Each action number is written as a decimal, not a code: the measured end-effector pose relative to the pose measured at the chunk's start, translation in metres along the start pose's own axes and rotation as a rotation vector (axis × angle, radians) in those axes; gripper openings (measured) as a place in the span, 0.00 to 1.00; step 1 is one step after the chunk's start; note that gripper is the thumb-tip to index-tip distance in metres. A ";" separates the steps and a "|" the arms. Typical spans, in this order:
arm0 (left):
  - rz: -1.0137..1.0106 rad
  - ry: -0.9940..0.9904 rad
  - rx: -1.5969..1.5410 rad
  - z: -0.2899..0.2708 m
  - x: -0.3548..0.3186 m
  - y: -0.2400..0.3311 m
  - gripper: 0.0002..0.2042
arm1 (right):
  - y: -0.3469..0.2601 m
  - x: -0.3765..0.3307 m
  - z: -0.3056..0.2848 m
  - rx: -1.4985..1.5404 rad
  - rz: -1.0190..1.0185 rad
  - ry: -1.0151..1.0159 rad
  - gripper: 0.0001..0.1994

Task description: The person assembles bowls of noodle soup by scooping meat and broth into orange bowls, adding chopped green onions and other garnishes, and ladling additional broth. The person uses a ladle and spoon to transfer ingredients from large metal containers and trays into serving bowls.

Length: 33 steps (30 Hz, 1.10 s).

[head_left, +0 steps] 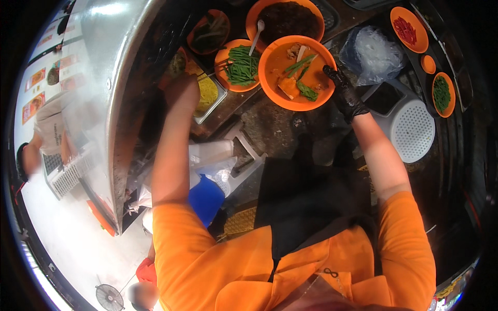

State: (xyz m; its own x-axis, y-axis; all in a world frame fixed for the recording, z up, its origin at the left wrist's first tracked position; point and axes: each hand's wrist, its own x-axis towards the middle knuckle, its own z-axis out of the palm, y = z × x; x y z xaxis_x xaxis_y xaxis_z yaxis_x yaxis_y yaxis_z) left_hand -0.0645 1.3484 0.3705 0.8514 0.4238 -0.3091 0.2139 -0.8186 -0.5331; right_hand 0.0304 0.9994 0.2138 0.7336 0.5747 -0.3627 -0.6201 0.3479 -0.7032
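Observation:
My right hand [343, 94], in a black glove, grips the right rim of an orange bowl [270, 89] and holds it up. Orange-red soup [280, 65] fills the bowl, with long green vegetables, a leafy piece and a pale chunk in it. My bare left hand [182, 93] is closed beside a metal tray of yellow noodles [208, 96]; its fingers are mostly hidden, so what it holds cannot be made out. Thin dark sticks show between that hand and an orange bowl of cut green beans [241, 66].
Behind the soup stands a large orange bowl of dark food [288, 20] with a white spoon [258, 33]. To the right are a clear plastic bag [372, 54], a grey perforated stool [413, 129], and bowls of red strips [404, 31] and chopped greens [442, 96]. A curved metal panel [111, 83] borders the left.

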 end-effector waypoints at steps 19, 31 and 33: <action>-0.077 -0.222 -0.157 0.019 0.008 0.003 0.13 | 0.021 0.012 -0.017 -0.022 0.014 0.059 0.25; -0.117 0.013 -0.607 -0.008 -0.059 -0.048 0.15 | 0.019 0.022 -0.016 -0.133 -0.052 0.066 0.23; -0.095 0.043 -0.794 -0.027 -0.075 -0.042 0.16 | 0.015 0.021 -0.012 -0.078 -0.048 0.027 0.24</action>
State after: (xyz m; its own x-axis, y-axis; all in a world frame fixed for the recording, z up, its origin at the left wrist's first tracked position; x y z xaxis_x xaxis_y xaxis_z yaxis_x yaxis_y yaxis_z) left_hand -0.1247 1.3407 0.4374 0.8267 0.5032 -0.2517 0.5495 -0.8183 0.1689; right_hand 0.0399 1.0082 0.1881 0.7700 0.5382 -0.3426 -0.5610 0.3156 -0.7653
